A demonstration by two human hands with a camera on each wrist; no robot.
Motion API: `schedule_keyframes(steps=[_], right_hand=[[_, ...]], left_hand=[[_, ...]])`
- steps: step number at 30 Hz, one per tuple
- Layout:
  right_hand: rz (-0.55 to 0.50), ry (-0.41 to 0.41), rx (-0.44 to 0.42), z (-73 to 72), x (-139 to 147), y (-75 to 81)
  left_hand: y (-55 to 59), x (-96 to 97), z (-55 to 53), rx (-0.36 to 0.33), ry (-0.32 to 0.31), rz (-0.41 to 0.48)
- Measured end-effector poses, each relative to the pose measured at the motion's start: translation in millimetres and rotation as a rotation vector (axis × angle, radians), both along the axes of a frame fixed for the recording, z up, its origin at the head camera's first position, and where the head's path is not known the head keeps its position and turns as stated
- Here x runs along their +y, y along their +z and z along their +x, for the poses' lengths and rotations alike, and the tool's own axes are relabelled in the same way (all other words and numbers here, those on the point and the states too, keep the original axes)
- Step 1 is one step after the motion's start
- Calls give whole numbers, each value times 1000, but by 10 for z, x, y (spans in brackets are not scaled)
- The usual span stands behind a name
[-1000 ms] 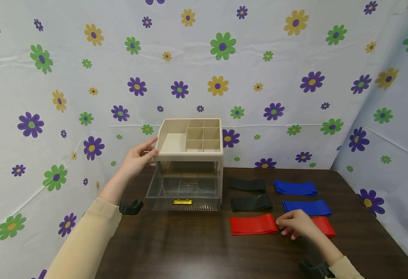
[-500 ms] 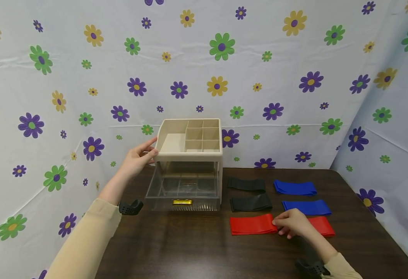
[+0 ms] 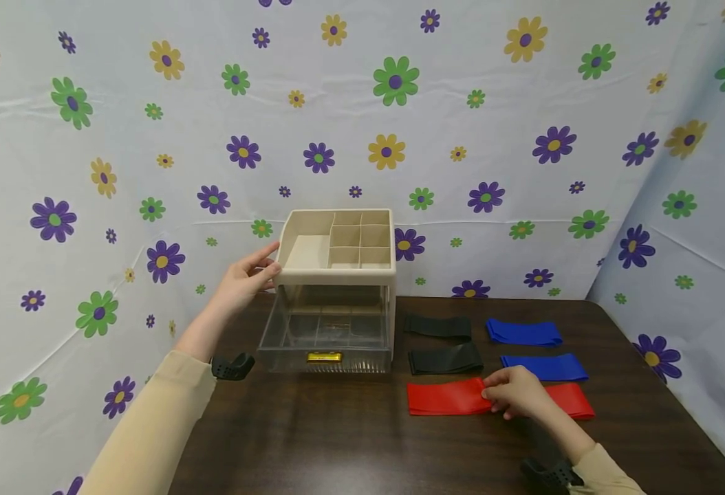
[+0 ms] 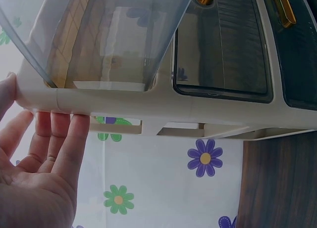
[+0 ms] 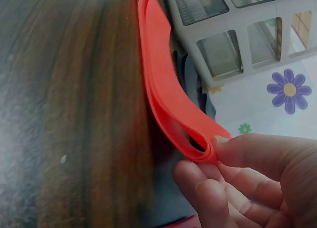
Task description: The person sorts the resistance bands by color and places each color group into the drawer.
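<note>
My right hand (image 3: 516, 393) pinches the right end of a folded red resistance band (image 3: 446, 397) between thumb and fingers. In the right wrist view, that end of the red band (image 5: 171, 94) bends up in a loop at the fingertips, while its far end stretches off along the table. With my left hand (image 3: 245, 277) I hold the upper left corner of a cream desktop organizer (image 3: 336, 273), thumb at the front, fingers along its side. Its clear top drawer (image 3: 325, 344) is pulled out and has a gold handle (image 3: 324, 357).
A second red band (image 3: 571, 401) lies partly behind my right hand. Two black bands (image 3: 438, 326) lie to the right of the organizer, and two blue bands (image 3: 525, 333) farther right. A flowered cloth (image 3: 492, 137) hangs behind the dark wooden table (image 3: 338, 447).
My right hand has moved slightly left onto the end of the red band and now pinches it, the end lifting a little. The left hand stays on the organizer.
</note>
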State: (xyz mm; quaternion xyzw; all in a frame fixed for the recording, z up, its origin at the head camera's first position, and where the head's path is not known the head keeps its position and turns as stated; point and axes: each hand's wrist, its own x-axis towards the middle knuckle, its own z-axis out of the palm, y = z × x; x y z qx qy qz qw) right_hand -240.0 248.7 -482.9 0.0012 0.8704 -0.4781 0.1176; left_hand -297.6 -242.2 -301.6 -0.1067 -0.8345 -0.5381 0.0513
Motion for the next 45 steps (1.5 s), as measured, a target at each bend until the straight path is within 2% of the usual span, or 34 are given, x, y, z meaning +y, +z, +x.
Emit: schedule_keyframes(steps=[4,11,15,18,23,27,34,42,45], right_hand=[[-16,11,17,-13,-28,82],[-15,42,41,-44,-108,279],[-34,73,51,-64,-151,391],[-54,92,61,-78,-170,487],[-102,78,58,-114,-180,693],[-128,92,91,-164,-144,867],[-106,121,154,-260,-78,1132],[-58,145,233,-297,-67,1505],[-51,156,242,-292,-74,1658]], left_hand=[[24,19,10,-8,6,-2],[-131,-74,-136,5,11,2],[-177,-94,-167,24,10,0],[-179,-95,-176,29,8,4],[-170,-99,-176,26,10,8],[-144,-90,-158,9,13,6],[-87,-47,-124,-20,5,33],[-159,-83,-172,5,5,28],[-141,-75,-161,-4,8,19]])
